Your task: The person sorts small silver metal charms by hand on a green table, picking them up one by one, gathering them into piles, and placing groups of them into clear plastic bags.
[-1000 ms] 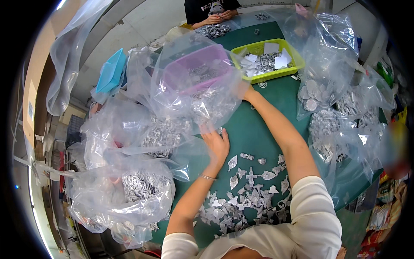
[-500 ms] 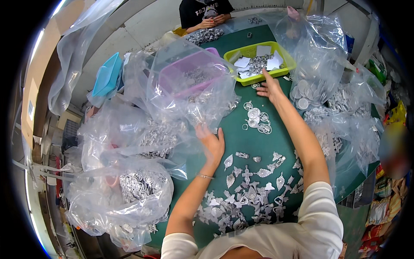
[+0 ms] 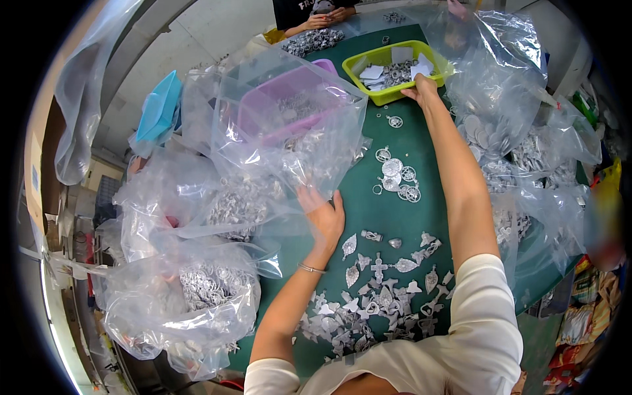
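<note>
Upper right, lime bin (image 3: 387, 96) now being pinched by right hand (image 3: 424, 89); spread, ungripping left hand (image 3: 324, 220) being veiled by bag (image 3: 329, 164).

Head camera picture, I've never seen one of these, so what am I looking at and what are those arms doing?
There's no machine: a person works bare-handed. A wide camera on their head looks down, bending straight edges. The green table holds small silvery pieces, some shaped like leaves or crosses, with clear bags at both sides. The left hand lies open against one bag. The right hand is on a yellow-green basket at its near rim, seemingly gripping it.
</note>
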Available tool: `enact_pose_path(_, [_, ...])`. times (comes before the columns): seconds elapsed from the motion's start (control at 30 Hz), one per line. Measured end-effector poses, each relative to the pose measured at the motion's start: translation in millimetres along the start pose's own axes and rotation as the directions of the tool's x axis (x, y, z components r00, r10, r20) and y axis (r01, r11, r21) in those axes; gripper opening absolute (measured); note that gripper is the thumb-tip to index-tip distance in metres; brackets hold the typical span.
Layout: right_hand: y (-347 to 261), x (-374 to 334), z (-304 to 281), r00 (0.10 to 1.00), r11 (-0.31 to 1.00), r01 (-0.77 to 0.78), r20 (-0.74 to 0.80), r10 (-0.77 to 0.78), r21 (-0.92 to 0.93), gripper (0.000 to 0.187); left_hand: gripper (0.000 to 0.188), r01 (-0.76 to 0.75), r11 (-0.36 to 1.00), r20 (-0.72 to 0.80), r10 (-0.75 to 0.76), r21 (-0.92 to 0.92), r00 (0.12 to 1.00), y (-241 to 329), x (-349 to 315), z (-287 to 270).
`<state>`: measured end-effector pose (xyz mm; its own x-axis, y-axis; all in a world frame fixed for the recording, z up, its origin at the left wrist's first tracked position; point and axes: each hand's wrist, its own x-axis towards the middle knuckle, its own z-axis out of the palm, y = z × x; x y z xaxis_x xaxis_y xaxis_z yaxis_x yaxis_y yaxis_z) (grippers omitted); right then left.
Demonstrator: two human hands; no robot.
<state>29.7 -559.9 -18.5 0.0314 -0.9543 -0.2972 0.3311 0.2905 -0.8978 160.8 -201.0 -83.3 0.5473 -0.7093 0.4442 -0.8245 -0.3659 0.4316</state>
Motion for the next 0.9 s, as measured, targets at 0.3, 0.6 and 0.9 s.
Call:
enact_pose_path(0.3, [59.0,-76.2,13.1,0.918,0.484,0.196,-0.014,-0.397,-0.853,0.043,0.05,0.003,1.0,0.019,-0.003,-0.006,1.0,8.5,1.9,-9.4])
enact_pose_path(0.6, [51.8,-151.7,45.7,0.663,-0.035,0.743,0.743,-0.094,-0.668,0.024,0.05,0.08,0.996,0.115,-0.074,-0.044,0.991,8.1,2.4,-18.8])
enact_pose_path(0.9, [102.2,-40.1,103.5,0.433,-0.2,0.86,0.879,-0.201,-0.47,0.039,0.05,0.053,0.996,0.115,-0.046,-0.065,0.992,14.8,3.9,-18.0])
